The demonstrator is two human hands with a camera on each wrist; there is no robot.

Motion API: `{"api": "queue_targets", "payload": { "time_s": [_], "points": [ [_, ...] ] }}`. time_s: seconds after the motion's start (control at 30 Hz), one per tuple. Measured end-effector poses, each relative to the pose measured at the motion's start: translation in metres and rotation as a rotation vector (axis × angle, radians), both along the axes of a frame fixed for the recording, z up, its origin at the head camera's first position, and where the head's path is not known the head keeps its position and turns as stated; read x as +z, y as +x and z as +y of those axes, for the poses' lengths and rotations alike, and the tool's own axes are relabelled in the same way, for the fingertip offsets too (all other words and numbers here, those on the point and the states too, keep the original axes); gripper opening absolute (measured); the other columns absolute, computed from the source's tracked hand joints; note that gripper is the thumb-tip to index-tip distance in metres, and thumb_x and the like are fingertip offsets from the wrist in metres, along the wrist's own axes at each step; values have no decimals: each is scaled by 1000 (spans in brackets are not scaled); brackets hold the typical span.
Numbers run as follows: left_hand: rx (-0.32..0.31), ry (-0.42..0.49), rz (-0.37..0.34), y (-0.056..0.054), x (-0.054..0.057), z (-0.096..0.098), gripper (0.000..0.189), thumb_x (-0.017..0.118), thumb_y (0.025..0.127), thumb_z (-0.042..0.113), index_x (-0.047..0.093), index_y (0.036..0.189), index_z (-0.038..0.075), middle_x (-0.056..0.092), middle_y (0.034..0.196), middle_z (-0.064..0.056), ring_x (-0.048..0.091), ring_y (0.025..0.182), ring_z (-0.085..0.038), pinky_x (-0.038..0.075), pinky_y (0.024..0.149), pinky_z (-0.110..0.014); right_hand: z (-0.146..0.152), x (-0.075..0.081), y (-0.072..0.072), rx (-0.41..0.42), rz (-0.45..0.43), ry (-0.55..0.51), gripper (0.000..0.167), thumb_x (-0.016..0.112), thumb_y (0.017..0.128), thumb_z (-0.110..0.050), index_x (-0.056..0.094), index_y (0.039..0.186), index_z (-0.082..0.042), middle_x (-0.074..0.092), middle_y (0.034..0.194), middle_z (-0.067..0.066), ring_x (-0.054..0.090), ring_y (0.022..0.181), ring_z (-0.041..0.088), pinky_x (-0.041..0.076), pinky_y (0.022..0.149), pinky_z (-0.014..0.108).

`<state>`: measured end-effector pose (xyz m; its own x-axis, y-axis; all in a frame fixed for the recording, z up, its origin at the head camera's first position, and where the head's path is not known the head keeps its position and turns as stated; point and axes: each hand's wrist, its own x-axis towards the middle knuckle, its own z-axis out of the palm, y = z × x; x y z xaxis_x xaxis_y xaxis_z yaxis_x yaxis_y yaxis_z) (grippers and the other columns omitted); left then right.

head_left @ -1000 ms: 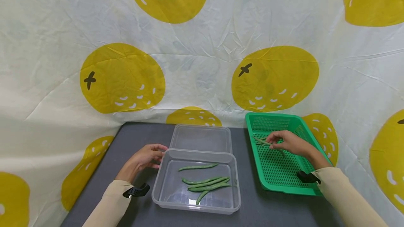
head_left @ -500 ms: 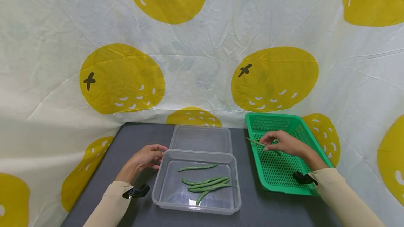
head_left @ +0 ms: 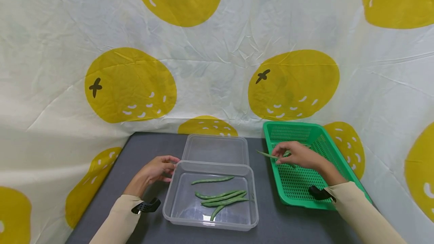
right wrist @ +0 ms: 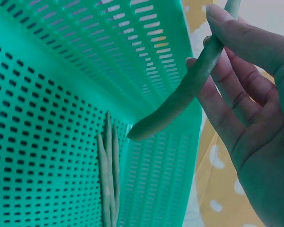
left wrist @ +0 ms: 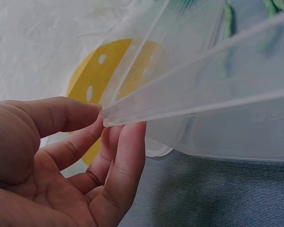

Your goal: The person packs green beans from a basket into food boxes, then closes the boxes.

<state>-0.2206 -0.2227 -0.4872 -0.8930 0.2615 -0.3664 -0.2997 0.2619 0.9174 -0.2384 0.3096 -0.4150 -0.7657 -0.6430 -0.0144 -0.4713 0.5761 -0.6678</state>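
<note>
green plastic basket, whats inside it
In the right wrist view, three slim green beans lie inside the basket. In the head view, the right hand, holding another green bean, covers part of the floor, hiding whatever lies there.

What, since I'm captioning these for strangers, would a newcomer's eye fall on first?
Probably the big yellow prints on the pale cloth behind the dark table. Next, the bright green basket on the right, where the right hand pinches a green bean over its left side. Left of it, the clear box holds more beans, and the left hand grips its far left corner.
</note>
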Motion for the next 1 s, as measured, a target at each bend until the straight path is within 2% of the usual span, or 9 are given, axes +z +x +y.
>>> {"api": "queue_targets", "payload": {
  "time_s": [0.27,0.57,0.8,1.0],
  "points": [
    [12,-7,-8,-1,0,0,39,59,95,7,59,132,-3,67,119,-24,67,85,-22,60,69,-40,-14,4,2,8,-14,25,25,75,92,-23,70,115,-14,71,105,0,64,89,12,55,77,34],
    [22,-15,-9,-1,0,0,38,59,94,6,60,131,-3,67,119,-24,68,85,-22,60,69,-40,-34,5,3,59,-30,-3,25,76,91,-16,69,114,-10,68,108,10,63,91,14,56,79,31],
    [10,-4,2,0,0,0,40,59,94,6,58,132,-4,67,119,-24,67,85,-22,60,69,-40,-48,4,4,78,-54,-25,23,77,90,-15,69,112,-15,66,102,-3,62,89,13,56,79,31],
    [9,0,-1,1,-1,0,40,60,94,7,59,132,-4,68,119,-23,67,84,-21,60,68,-40,-58,2,4,114,-63,-48,23,78,89,-14,69,110,-20,66,100,0,62,85,14,57,80,36]
  ]
}}
